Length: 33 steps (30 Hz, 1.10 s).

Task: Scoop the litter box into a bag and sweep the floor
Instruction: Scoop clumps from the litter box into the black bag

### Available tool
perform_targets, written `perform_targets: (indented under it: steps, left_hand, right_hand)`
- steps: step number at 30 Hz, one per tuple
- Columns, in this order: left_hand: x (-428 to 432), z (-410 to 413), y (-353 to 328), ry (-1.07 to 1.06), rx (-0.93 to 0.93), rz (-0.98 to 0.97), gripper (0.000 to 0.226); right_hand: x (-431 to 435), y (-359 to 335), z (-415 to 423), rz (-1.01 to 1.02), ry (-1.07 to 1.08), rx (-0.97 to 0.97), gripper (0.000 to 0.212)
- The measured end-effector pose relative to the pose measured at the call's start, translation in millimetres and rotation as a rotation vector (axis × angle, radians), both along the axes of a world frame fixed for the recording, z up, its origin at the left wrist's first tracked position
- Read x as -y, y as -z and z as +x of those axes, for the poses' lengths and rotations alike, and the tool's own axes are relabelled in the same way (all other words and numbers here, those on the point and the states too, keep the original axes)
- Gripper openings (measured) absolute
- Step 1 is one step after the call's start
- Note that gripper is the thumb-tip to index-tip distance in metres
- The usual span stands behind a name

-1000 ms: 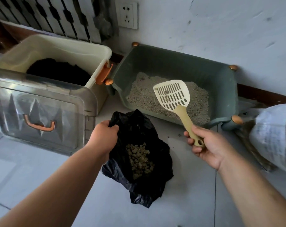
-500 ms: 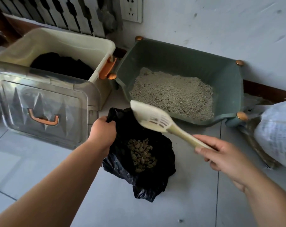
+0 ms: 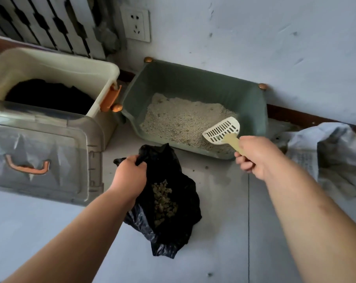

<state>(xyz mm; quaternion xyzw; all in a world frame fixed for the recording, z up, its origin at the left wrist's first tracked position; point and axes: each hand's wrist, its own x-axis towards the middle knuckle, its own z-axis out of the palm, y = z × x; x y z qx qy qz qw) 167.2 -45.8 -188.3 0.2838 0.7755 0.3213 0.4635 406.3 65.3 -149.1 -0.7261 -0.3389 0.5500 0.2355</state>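
A green litter box (image 3: 193, 82) stands against the wall, holding pale grey litter (image 3: 181, 121). My right hand (image 3: 256, 156) grips the handle of a cream slotted scoop (image 3: 223, 130), whose head rests on the litter at the box's front right corner. A black plastic bag (image 3: 173, 201) lies on the floor in front of the box, with a pile of clumps (image 3: 162, 201) inside. My left hand (image 3: 130, 176) pinches the bag's upper left rim and holds it apart.
A cream storage bin (image 3: 56, 66) with dark contents and orange latches stands to the left, its clear lid (image 3: 40, 154) leaning in front. A crumpled white sack (image 3: 332, 152) lies at the right. Small crumbs (image 3: 206, 167) dot the tiled floor. A wall socket (image 3: 135, 24) sits above.
My right hand has swung the scoop from over the bag back to the litter box's front right corner. The left hand has kept hold of the bag's rim.
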Motion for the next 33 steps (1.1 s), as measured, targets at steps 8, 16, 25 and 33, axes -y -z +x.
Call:
perform_targets:
  steps: [8, 16, 25, 33]
  left_hand:
    - [-7.0, 1.9, -6.1, 0.019, 0.008, 0.012, 0.03]
    - [-10.6, 2.0, 2.6, 0.012, 0.031, 0.006, 0.029]
    - [-10.3, 0.8, 2.4, -0.012, 0.034, 0.018, 0.028]
    - [-14.3, -1.7, 2.0, -0.008, 0.045, 0.013, 0.031]
  right_hand:
    - [-1.4, -36.5, 5.3, -0.002, 0.065, -0.339, 0.019]
    - [-51.6, -59.2, -18.7, 0.093, -0.091, -0.027, 0.07]
    - [-102.7, -70.4, -48.8, 0.057, -0.242, 0.265, 0.086]
    - [-57.6, -35.0, -38.0, 0.249, -0.083, 0.338, 0.045]
